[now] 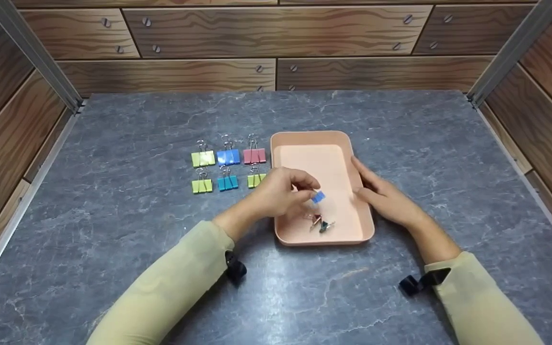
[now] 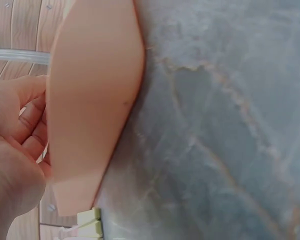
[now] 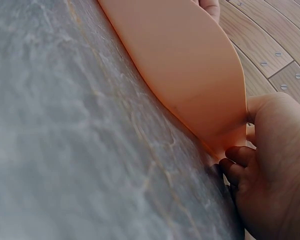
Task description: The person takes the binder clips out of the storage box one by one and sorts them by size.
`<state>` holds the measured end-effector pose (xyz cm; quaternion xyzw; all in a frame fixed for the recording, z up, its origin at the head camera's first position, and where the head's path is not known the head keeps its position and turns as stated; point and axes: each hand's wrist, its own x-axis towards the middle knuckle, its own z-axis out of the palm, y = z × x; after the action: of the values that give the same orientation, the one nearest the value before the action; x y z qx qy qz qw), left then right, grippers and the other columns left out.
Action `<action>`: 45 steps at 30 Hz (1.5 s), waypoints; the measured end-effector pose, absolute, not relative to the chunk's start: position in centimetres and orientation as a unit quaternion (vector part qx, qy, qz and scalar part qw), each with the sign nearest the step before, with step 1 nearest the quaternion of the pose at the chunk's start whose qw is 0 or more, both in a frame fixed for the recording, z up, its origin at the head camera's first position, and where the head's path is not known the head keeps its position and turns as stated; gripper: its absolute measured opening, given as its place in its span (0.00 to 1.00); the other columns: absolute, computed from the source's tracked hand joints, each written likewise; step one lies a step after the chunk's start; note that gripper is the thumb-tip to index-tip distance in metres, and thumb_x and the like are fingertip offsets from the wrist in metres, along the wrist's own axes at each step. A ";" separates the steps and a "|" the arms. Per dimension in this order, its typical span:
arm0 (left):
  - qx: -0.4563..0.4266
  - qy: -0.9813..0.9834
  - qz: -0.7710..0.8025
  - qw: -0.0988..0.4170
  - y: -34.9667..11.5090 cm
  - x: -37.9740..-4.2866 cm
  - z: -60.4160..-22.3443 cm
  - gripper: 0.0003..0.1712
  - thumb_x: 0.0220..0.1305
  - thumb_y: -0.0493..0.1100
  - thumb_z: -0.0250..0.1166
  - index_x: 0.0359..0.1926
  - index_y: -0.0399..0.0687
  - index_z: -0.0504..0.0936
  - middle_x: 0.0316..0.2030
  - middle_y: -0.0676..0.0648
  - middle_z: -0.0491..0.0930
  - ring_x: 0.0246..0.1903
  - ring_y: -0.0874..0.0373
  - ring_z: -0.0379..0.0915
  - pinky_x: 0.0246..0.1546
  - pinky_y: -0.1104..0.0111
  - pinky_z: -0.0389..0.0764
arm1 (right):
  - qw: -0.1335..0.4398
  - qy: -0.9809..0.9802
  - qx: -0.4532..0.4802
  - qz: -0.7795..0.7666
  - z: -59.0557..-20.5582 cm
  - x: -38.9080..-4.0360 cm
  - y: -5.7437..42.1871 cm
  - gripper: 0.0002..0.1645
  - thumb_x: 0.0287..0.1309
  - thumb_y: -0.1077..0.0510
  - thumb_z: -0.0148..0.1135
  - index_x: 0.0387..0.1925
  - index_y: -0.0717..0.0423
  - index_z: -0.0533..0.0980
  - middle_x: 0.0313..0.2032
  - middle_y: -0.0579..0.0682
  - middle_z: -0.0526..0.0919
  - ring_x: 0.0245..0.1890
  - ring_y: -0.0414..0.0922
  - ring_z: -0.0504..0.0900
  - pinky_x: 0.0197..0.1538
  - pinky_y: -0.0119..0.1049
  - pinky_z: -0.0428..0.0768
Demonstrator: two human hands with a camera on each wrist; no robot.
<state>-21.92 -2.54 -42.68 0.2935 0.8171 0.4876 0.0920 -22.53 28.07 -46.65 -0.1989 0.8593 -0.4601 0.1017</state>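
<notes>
Between thumb and fingers, my left hand pinches a small blue binder clip above the inside of a peach-coloured tray. A red binder clip and a dark green binder clip lie on the tray floor below it. My right hand grips the tray's right wall, thumb at the rim and fingers along the outside. In the left wrist view, the tray's front wall hides the left fingertips and the clip. The right wrist view shows curled right fingers against the tray's outer side.
Left of the tray, binder clips stand in two rows: yellow-green, blue and pink behind; yellow-green, teal and yellow-green in front. Wood-patterned panels border the grey marbled table.
</notes>
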 end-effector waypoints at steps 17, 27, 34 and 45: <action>0.262 0.820 0.506 0.048 -7.6 -21.5 -40.2 0.11 0.72 0.35 0.69 0.53 0.41 0.88 0.41 0.49 0.88 0.40 0.57 0.82 0.46 0.61 0.85 | 0.099 0.865 -0.191 -0.453 -46.3 -22.7 28.1 0.42 0.79 0.54 0.56 0.86 0.39 0.50 0.83 0.55 0.52 0.82 0.56 0.51 0.81 0.55 0.50; 0.231 0.828 0.509 0.034 -10.9 -21.1 -41.0 0.09 0.74 0.36 0.68 0.51 0.41 0.91 0.44 0.48 0.90 0.36 0.57 0.79 0.39 0.63 0.82 | 0.103 0.856 -0.197 -0.466 -46.7 -22.7 28.2 0.42 0.80 0.55 0.55 0.86 0.42 0.49 0.83 0.56 0.50 0.82 0.55 0.50 0.81 0.55 0.49; 0.224 0.835 0.501 0.042 -12.0 -21.1 -42.1 0.09 0.74 0.35 0.67 0.51 0.39 0.91 0.45 0.46 0.90 0.37 0.56 0.78 0.40 0.60 0.81 | 0.104 0.854 -0.203 -0.467 -46.7 -22.7 28.1 0.42 0.80 0.55 0.55 0.86 0.44 0.49 0.84 0.55 0.49 0.82 0.55 0.48 0.81 0.55 0.47; 0.208 0.843 0.494 0.052 -12.5 -21.1 -43.4 0.09 0.71 0.33 0.70 0.49 0.38 0.91 0.45 0.46 0.90 0.41 0.57 0.82 0.43 0.62 0.85 | 0.102 0.854 -0.206 -0.468 -46.8 -22.6 28.1 0.42 0.80 0.55 0.55 0.86 0.44 0.50 0.83 0.56 0.49 0.82 0.56 0.49 0.81 0.56 0.47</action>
<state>-21.09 -12.52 -43.42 0.2079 0.8427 0.4939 0.0518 -22.57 28.10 -46.83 -0.2061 0.8535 -0.4676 0.1016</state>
